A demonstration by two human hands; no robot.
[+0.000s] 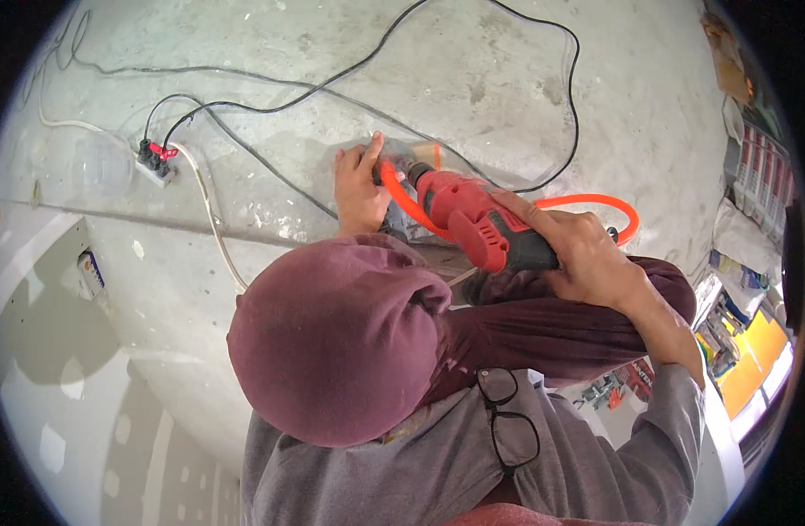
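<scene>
Right hand [586, 254] wraps fingers firmly round rear of red-and-black drill [468, 210] – drill tilted, nose aimed up-left over pale concrete surface [262, 171]. Left hand [363, 188] just beside drill nose, fingers partly spread, near end of orange hose [632, 219]; seems to touch something clear there, but cannot tell grip – small, blurred. Hose loops right of drill. Black-plugged power strip [155, 167] at left; glasses [514, 438] hang on grey shirt [613, 478].

The power strip [156, 168] lies on the floor [648, 131], left of the power drill [477, 215]; a cord [571, 88] loops beyond both.
</scene>
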